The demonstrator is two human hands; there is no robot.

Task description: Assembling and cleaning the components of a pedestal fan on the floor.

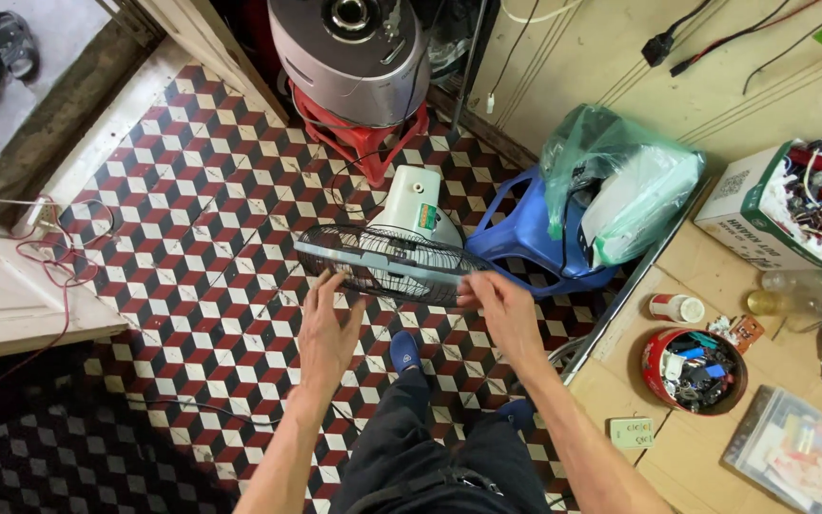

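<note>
A white electric fan [413, 205] with a black wire grille [382, 264] stands on the tiled floor in front of me. My right hand [497, 305] grips the right edge of the grille's rim. Just below the grille's left edge is my left hand [327, 328], fingers spread and fingertips touching the rim. My dark trousers and a blue slipper [404, 351] show beneath the hands.
A blue plastic stool [525, 238] holding a bag-wrapped bundle [620, 186] stands right of the fan. A grey round appliance [349, 48] sits on a red stool [359, 138] behind. At right, a workbench [706, 257] carries a red tin of parts [694, 369], a box and bottles.
</note>
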